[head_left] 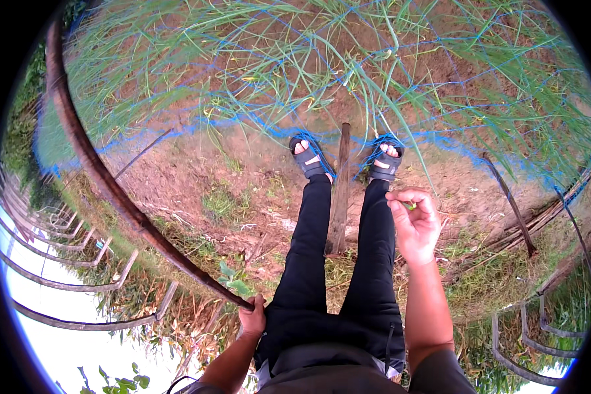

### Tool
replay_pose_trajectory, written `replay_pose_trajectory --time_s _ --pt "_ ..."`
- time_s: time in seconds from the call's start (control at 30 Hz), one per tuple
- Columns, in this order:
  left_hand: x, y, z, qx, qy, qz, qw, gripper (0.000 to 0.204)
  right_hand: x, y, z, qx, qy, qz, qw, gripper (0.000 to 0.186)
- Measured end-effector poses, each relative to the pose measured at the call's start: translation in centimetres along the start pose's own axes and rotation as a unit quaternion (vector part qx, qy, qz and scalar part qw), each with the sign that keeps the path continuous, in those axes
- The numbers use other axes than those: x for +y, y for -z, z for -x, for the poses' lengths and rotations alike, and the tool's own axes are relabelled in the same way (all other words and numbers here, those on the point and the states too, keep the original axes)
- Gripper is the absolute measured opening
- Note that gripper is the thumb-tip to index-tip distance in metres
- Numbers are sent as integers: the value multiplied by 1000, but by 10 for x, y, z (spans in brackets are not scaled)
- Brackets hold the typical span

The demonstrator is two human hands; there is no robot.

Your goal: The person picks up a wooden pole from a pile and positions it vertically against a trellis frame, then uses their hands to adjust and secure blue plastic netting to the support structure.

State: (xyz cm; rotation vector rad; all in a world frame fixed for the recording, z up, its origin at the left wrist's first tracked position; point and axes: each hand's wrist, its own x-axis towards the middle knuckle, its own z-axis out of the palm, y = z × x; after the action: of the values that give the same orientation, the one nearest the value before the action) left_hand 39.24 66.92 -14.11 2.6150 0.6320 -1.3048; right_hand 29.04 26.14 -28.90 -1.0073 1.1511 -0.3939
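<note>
A wooden stake (pixel 340 197) stands in bare soil (pixel 177 172) near centre. A thin stick (pixel 141 154) leans at left; a dark stake (pixel 511 203) slants at right, long brown sticks (pixel 546 211) lying near it. Low weeds (pixel 222 202) and a broad-leaved plant (pixel 233 281) grow left of centre. Grey angled posts (pixel 88 326) stand in a row at lower left, others at lower right.
</note>
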Motion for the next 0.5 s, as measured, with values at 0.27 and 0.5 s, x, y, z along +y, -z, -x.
replay_pose_trajectory --time_s 0.27,0.5 --pt "-1 -8 5 15 -27 13 999 32 9 -10 2 0 -75 -41 996 18" --pt "-11 -8 2 8 8 -24 1000 32 15 -5 8 -6 -62 -8 998 18"
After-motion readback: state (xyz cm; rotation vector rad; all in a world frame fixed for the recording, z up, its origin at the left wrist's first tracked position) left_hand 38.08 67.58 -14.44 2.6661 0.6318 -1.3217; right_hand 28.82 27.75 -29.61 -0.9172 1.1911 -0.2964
